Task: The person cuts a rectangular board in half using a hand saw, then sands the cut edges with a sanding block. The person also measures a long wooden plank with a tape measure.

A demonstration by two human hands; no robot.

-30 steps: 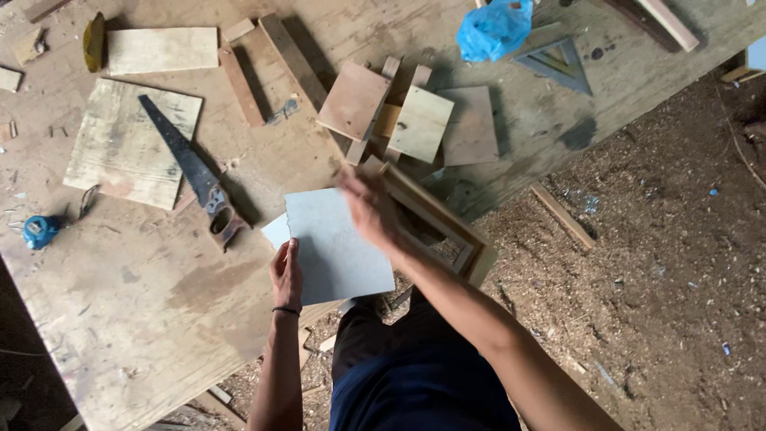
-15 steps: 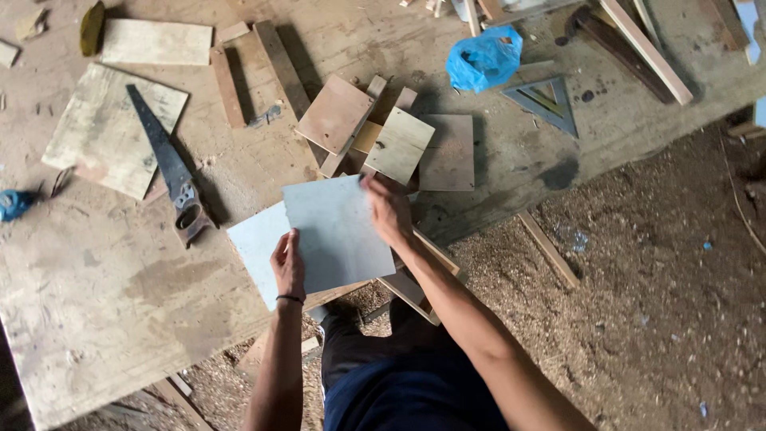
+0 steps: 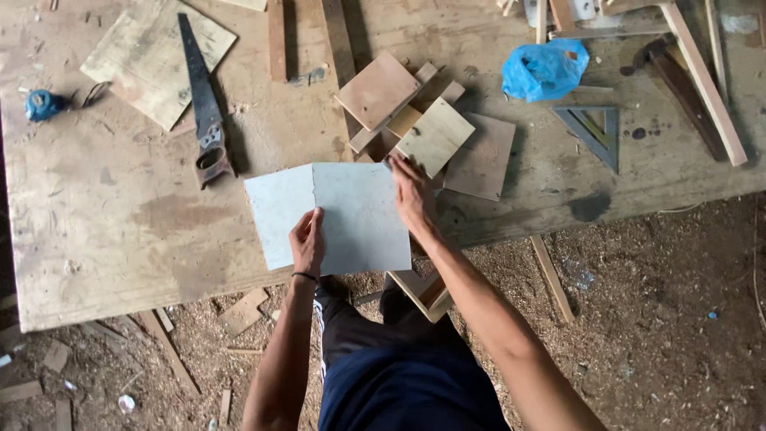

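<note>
the wooden counter (image 3: 120, 231) filled most of the view, its near edge running from lower left up to the right, with a sawdust-strewn floor (image 3: 662, 319) beyond it. two pale grey-white panels lay side by side near that edge: the larger right panel (image 3: 359, 215) sat roughly square to the person, its bottom edge overhanging the counter's edge, and the narrower left panel (image 3: 275, 211) butted against it along a vertical seam, its long axis running away from the person. the left hand (image 3: 307, 239) rested over the seam at the lower part, fingers curled and pressed down on the panels, thumb toward the left panel. the right hand (image 3: 413, 195) lay flat along the right panel's right edge, fingers stretched out together and pointing away from the person, fingertips near the top corner. bare counter lay open to the left of the panels, well clear. just beyond and right of them a stack of square wood offcuts (image 3: 423, 120) crowded close, nearly touching the right hand. a handsaw (image 3: 203, 104) lay to the upper left, blade pointing away, handle near the left panel's corner. farther right sat a blue plastic bag (image 3: 544, 70) and a grey triangular square (image 3: 594, 132), and at the far left a small blue tape measure (image 3: 40, 104).
</note>
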